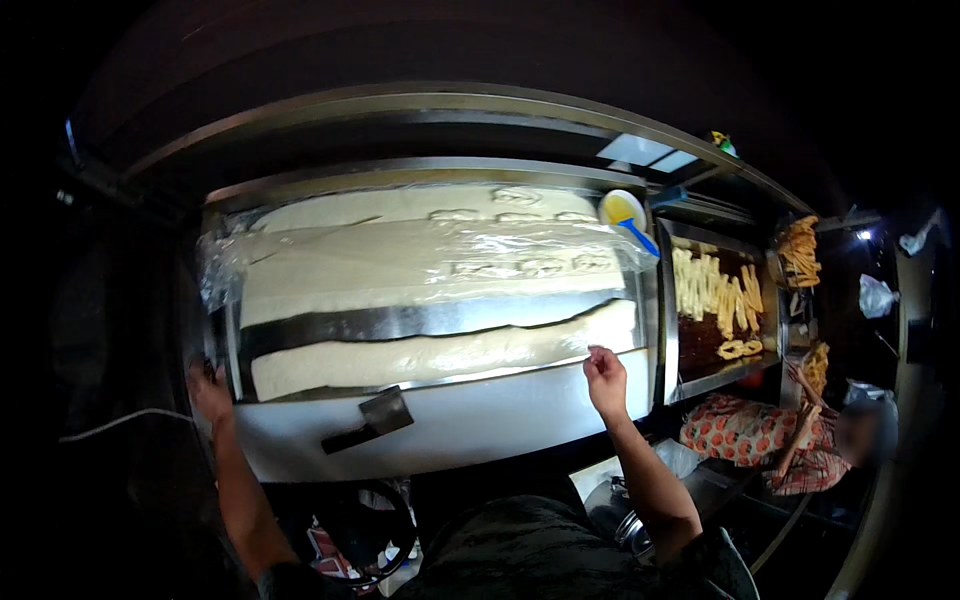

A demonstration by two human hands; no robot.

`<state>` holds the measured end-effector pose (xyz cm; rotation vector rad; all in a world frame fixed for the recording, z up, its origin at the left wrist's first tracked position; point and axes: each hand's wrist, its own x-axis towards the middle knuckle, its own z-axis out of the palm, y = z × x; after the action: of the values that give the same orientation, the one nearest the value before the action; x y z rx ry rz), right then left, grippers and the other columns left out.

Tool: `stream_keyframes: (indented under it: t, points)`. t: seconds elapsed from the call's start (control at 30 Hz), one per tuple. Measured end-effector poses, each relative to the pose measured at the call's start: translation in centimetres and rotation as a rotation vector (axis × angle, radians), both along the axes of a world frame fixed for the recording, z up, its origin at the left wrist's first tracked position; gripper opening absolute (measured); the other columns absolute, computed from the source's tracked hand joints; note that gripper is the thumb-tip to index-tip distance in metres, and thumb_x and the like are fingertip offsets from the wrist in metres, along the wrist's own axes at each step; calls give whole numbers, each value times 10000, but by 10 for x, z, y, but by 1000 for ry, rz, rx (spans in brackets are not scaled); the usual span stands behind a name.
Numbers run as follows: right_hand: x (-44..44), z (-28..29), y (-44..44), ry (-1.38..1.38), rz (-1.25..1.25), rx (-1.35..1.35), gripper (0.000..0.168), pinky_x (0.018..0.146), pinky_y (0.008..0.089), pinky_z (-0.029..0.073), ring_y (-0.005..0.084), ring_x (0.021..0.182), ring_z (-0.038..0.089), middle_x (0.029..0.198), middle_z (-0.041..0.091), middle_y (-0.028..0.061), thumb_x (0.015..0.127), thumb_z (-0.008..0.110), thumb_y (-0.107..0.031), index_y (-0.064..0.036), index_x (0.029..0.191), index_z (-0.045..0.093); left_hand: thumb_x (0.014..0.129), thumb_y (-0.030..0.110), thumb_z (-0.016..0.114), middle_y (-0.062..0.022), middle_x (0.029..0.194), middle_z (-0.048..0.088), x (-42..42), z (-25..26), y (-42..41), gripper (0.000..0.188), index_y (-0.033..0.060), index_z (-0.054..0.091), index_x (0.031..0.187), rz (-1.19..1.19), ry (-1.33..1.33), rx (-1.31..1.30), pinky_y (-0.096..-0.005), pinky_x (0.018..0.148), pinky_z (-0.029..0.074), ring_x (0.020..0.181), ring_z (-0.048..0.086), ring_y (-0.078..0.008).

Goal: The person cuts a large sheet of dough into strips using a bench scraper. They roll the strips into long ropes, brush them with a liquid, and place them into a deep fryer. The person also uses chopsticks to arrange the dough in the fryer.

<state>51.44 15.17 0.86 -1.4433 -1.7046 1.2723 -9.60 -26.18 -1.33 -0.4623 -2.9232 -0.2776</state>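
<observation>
A long strip of pale dough lies along the near part of the steel worktop. Over its front edge, towards the right end, is my right hand, fingers curled and drawn together; I cannot tell whether anything is between them. My left hand is at the worktop's left edge, its fingers partly in shadow, and its grip is unclear. Between the hands, a square-bladed dough cutter with a dark handle rests on the pale front board. Behind the strip, a wide sheet of dough is partly covered by clear plastic film.
A blue brush rests on a white bowl at the back right. Beyond stands a fryer with several dough sticks in dark oil. Fried sticks are piled past it. A person in a patterned apron stands at the right.
</observation>
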Motion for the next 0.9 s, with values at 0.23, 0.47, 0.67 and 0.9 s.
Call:
stream_keyframes:
  t: [0.23, 0.47, 0.67, 0.9]
  points:
    - [0, -8, 169, 587, -645, -247, 74, 464, 262, 424, 132, 543, 524, 718, 534, 17, 896, 576, -151, -102, 858, 535, 907, 186, 637, -236, 1245, 527, 100, 17, 7, 503, 1, 460, 1340, -229, 0, 391, -439, 1040, 373, 1192, 492, -387]
    - [1, -14, 288, 223, -830, -232, 227, 375, 315, 409, 164, 457, 508, 663, 574, 65, 826, 729, -182, -16, 864, 578, 675, 66, 771, -211, 1218, 530, 261, 13, 44, 588, 6, 535, 1210, -505, -403, 197, -466, 1007, 392, 1150, 499, -395]
    - [-7, -24, 316, 300, -610, 182, 264, 404, 289, 440, 133, 507, 537, 714, 615, 55, 842, 739, -253, -19, 829, 617, 645, 37, 751, -177, 949, 569, 273, 19, 72, 382, 14, 550, 969, -613, -482, -47, -479, 852, 444, 933, 560, -394]
    - [-38, -28, 348, 150, -560, 318, 509, 569, 322, 512, 162, 645, 606, 770, 655, 96, 808, 752, -441, 30, 966, 644, 648, 18, 711, -174, 869, 534, 279, -19, 31, 316, 25, 483, 866, -372, -505, 123, -459, 734, 458, 865, 542, -402]
